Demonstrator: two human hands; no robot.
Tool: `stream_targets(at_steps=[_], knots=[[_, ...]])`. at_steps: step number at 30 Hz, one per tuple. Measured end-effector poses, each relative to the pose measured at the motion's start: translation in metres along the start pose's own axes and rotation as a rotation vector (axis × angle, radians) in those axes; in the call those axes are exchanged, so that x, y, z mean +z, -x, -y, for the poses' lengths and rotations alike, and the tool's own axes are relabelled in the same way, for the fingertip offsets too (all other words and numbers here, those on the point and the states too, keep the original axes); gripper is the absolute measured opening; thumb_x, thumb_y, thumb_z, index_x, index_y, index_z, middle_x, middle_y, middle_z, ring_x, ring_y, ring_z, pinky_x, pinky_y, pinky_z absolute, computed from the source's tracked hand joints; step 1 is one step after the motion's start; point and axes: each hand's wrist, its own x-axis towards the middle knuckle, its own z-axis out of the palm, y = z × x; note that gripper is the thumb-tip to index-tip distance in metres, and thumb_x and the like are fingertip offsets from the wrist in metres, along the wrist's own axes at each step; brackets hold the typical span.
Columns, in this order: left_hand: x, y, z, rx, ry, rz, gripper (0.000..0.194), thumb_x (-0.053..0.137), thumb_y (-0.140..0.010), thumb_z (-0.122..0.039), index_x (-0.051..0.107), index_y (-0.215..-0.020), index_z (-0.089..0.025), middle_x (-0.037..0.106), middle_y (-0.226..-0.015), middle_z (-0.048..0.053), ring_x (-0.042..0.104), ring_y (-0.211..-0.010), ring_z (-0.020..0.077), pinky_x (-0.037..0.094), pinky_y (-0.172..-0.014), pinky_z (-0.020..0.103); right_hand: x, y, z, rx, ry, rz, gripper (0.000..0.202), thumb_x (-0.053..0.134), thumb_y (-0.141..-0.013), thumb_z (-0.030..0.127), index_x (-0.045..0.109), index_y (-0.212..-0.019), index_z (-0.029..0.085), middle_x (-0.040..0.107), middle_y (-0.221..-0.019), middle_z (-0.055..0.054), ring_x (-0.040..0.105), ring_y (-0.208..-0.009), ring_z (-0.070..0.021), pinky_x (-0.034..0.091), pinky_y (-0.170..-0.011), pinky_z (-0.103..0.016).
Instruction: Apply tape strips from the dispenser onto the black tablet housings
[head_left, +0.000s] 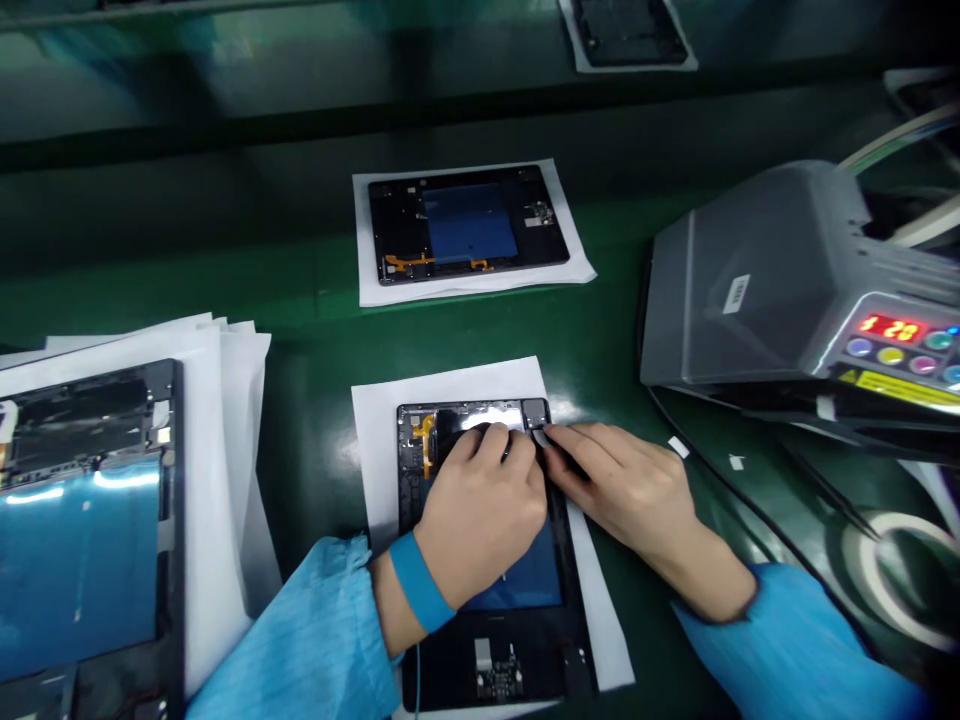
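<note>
An opened tablet lies on white paper sheets, showing a blue battery area, orange flex cables and a small circuit board. My left hand, with a blue wrist band, rests over its upper half. Those fingers are curled down, and their tips are hidden. At the tablet's upper right edge, my right hand pinches a small pale strip between thumb and fingers. The two hands are close together there.
Another opened tablet lies on paper farther back, and one more sits on stacked sheets at left. To the right stands a grey tape dispenser with a red display. Tweezers, a tape roll and a black cable lie nearby.
</note>
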Motion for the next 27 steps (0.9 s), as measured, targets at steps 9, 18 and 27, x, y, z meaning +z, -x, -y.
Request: stream_targets(at_steps=[9,18,27], knots=[[0.000,-0.001,-0.001,-0.013,-0.001,-0.001,0.015,0.057,-0.089,-0.016,0.066,-0.098,-0.008,0.062,-0.092,0.008,0.057,-0.095,0.0249,0.050,-0.073,0.037,-0.002,-0.005,0.002,0.026,-0.025,0.046,0.010,0.060,-0.090,0.018,0.067,-0.094,0.015,0.069,-0.084,-0.002,0.061,-0.070,-0.0136,0.043,-0.060,-0.029],[-0.002,-0.004,0.002,-0.006,0.008,0.024,0.012,0.061,-0.088,-0.017,0.066,-0.095,-0.010,0.063,-0.090,0.007,0.057,-0.094,0.0258,0.051,-0.072,0.039,-0.010,-0.009,0.010,-0.021,0.074,0.192,0.016,0.054,-0.091,0.018,0.069,-0.096,0.014,0.062,-0.074,-0.002,0.053,-0.067,-0.0163,0.038,-0.061,-0.034],[-0.006,-0.007,0.003,0.009,-0.049,0.003,0.016,0.058,-0.089,-0.018,0.067,-0.100,-0.010,0.066,-0.101,0.011,0.059,-0.097,0.0278,0.052,-0.074,0.040,-0.061,0.079,-0.033,0.178,0.226,-0.128,0.038,0.066,-0.083,0.019,0.057,-0.120,0.015,0.066,-0.105,-0.010,0.060,-0.093,-0.0205,0.047,-0.081,-0.033]])
